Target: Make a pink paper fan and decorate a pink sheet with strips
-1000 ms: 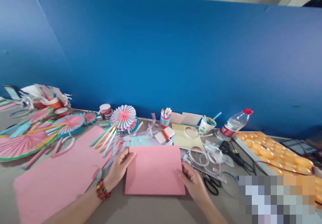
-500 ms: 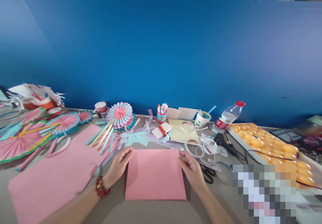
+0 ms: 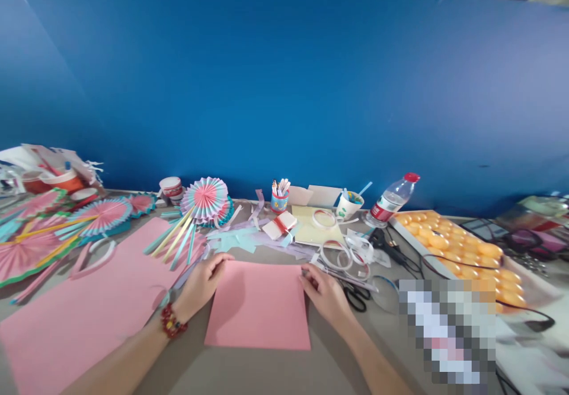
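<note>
A rectangular sheet of pink paper (image 3: 260,309) lies in front of me at the middle, its far edge bowed slightly. My left hand (image 3: 205,283), with a red beaded bracelet (image 3: 173,322) at the wrist, pinches its far left corner. At the far right corner, the fingertips of my right hand (image 3: 328,293) are closed on the same sheet. Larger pink sheets (image 3: 102,297) lie to the left of my left hand. Black-handled scissors (image 3: 356,297) rest just right of my right hand.
Pleated paper fans (image 3: 204,198) and paper strips lie at left and back. Along the blue partition (image 3: 284,87) stand a pen cup (image 3: 280,199), a paper cup (image 3: 349,205) and a water bottle (image 3: 392,201). Tape rolls (image 3: 336,256) and a tray of orange balloon-like shapes (image 3: 457,253) are on the right.
The whole view has shifted, so everything appears somewhat further left. Both hands keep hold of the pink paper's far corners, and its far edge now looks slightly more bowed.
</note>
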